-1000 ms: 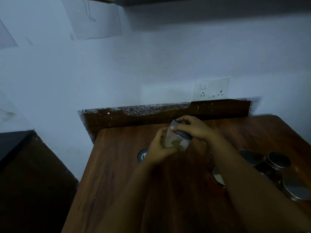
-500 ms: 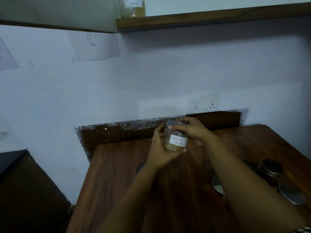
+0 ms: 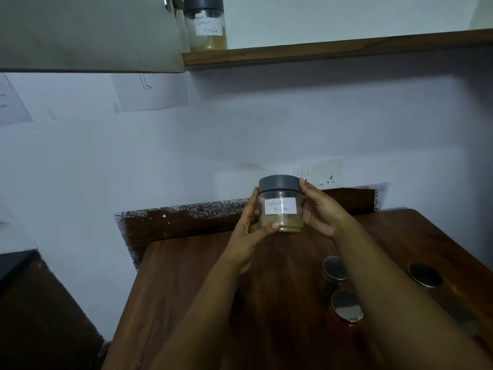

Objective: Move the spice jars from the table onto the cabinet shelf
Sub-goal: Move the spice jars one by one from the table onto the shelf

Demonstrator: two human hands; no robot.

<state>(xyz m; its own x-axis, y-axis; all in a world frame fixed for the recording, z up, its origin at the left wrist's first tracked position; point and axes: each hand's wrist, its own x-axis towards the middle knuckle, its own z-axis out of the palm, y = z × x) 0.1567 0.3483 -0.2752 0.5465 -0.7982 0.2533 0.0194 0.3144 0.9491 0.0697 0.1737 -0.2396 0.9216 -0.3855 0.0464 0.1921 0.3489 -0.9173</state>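
Since half a second ago, you are lifting the clear glass jar with the grey lid and white "Coriander Powder" label (image 3: 280, 204) higher, so it is now hanging upright in the air above the back edge of the dark brown wooden table (image 3: 186, 276), level with the white wall socket plate (image 3: 317, 170) behind it. Your left hand (image 3: 249, 229) is cupping the jar's left side, fingers curled round the glass and thumb pressing the lower front. Your right hand (image 3: 318, 209) is holding the right side, fingertips pinching the lid's rim.

Overhead, the brown wooden cabinet shelf (image 3: 333, 49) is running rightward from the pale cabinet door (image 3: 88, 33). A clear jar labelled "Garam Masala" with a dark lid (image 3: 206, 22) is standing at the shelf's left end, just beside the door; the shelf edge to its right is showing bare wood all the way to the frame's right side. Between your jar and the shelf there is only plain white wall.

On the table's right half, two metal-lidded jars (image 3: 344, 297) are sitting close together just beside your right forearm, and another metal-lidded jar (image 3: 424, 275) is standing near the right edge, partly hidden by the arm. The table's left half is showing bare wood.
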